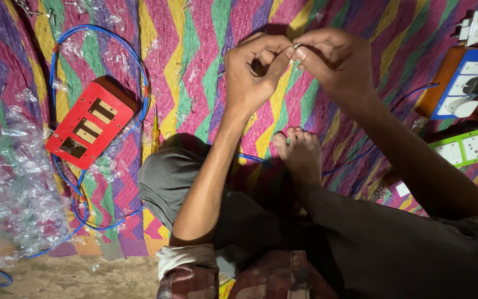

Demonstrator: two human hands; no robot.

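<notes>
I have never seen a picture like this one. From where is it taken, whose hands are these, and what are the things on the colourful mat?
There is no machine here. The one picture comes from a camera worn on a person's head, looking down at their own lap and bare foot. The person sits on a woven zigzag mat. The left hand and right hand meet in front, pinching a very small metal part between the fingertips; it is too small to identify. On the left lie a red plate with rectangular cut-outs, a looped blue wire, a yellow screwdriver and clear plastic wrappings. On the right lie switch and socket boards.
</notes>
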